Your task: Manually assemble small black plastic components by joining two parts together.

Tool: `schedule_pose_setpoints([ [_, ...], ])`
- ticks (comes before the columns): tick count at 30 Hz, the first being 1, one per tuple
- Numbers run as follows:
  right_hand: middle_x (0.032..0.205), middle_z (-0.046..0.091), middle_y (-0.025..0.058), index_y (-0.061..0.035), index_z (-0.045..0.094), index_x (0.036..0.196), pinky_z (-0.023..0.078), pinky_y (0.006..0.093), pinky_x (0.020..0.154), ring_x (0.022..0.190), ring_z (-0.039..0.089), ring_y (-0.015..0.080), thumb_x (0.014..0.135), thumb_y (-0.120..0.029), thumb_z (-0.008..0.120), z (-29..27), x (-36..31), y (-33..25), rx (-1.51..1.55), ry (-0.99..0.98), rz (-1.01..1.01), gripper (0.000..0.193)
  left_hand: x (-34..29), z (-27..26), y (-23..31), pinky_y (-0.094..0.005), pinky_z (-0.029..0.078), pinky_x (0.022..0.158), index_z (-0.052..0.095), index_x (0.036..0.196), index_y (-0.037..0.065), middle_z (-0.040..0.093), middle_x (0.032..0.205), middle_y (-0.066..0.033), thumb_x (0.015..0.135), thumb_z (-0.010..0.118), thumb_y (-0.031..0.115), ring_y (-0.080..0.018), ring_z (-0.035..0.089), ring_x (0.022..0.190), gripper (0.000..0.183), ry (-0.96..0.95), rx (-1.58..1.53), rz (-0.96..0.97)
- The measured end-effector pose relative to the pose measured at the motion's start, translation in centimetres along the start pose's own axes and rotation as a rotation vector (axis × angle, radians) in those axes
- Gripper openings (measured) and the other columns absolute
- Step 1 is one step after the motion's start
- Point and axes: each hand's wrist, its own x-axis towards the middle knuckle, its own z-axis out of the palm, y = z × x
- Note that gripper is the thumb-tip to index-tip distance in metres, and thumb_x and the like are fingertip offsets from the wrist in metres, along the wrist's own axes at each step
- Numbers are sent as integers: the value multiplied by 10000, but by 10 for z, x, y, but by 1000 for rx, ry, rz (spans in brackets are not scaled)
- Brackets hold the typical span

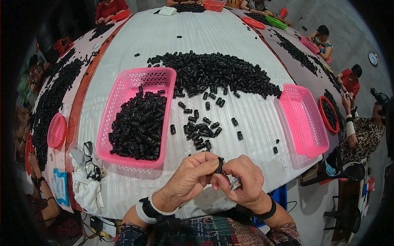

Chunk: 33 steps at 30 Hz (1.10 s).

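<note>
My left hand [191,176] pinches a small black plastic cord lock [220,165] between thumb and fingertips, just past the table's near edge. Against its other side, my right hand [246,182] is curled closed. A small pale, shiny thing [235,183] shows between the right hand's fingers; its kind cannot be made out. Beyond my hands lie several loose cord locks [199,133], and behind them spreads a large heap of cord locks [217,71]. To the left, a pink basket [171,119] holds a pile of them.
On the right stands another pink basket [303,123]. Glasses [88,149], a white cloth [85,188] and a blue packet [60,186] lie at the left. Other people work around the table with more black heaps; one person [363,127] sits at the right.
</note>
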Motion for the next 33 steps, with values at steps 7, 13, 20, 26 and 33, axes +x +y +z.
schedule_pose_setpoints([
  [7,693,559,77,-9,542,932,400,275,456,542,517,198,565,15,723,1,-3,2,-10,7,-8,410,1,0,-2,-246,483,564,546,957,-15,597,819,-92,885,507,145,-133,581,661,179,14,5,7],
  [13,682,554,79,-5,550,917,399,278,448,539,517,201,562,15,717,2,-5,9,-3,24,-26,392,4,-3,-2,-243,488,562,543,958,-17,600,810,-94,881,515,148,-135,588,654,184,7,8,-10],
  [20,689,547,84,6,550,902,409,287,463,548,519,218,500,35,681,-2,-4,12,10,-53,-3,424,7,-7,-3,-240,500,583,535,949,-27,606,809,-97,870,521,120,-139,600,664,167,16,-7,-40],
  [26,703,542,96,8,537,920,438,305,502,600,542,235,443,33,650,-3,-7,16,40,-105,63,492,11,-12,-6,-227,505,636,535,938,-34,602,829,-96,866,521,108,-131,602,710,159,15,-46,-64],
  [33,694,534,87,-1,533,909,440,301,499,602,547,231,465,22,672,-5,-5,15,34,-117,74,465,11,-9,-8,-234,483,555,528,943,-29,609,770,-105,883,504,145,-128,573,614,186,61,15,-47],
])
